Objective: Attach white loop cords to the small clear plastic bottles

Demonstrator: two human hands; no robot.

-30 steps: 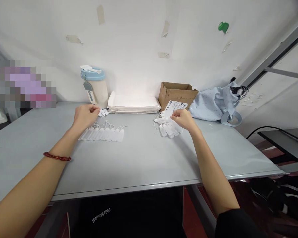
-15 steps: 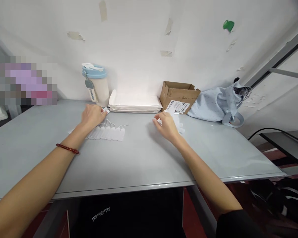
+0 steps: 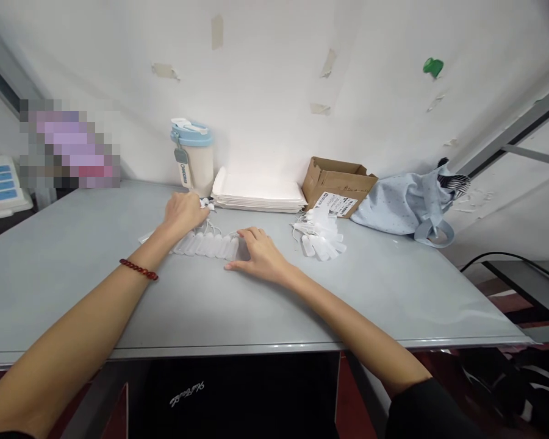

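A row of several small white tags (image 3: 205, 245) with strings lies side by side on the grey table (image 3: 210, 305). My right hand (image 3: 258, 255) rests at the right end of that row, fingers stretched flat on the last tag. My left hand (image 3: 184, 211) is at the far side of the row, fingers curled in a pinch on small white pieces (image 3: 207, 205) beside the cup. A loose pile of more white tags (image 3: 320, 239) lies to the right, with no hand on it.
At the back stand a blue-lidded cup (image 3: 193, 157), a stack of white sheets (image 3: 257, 196), an open cardboard box (image 3: 337, 184) and a light blue cloth bag (image 3: 407, 204). A device with blue keys (image 3: 0, 186) sits at the far left.
My right hand left the loose pile of tags and moved left onto the right end of the row. My left hand stayed near the cup, pinching. The view shifted slightly left.
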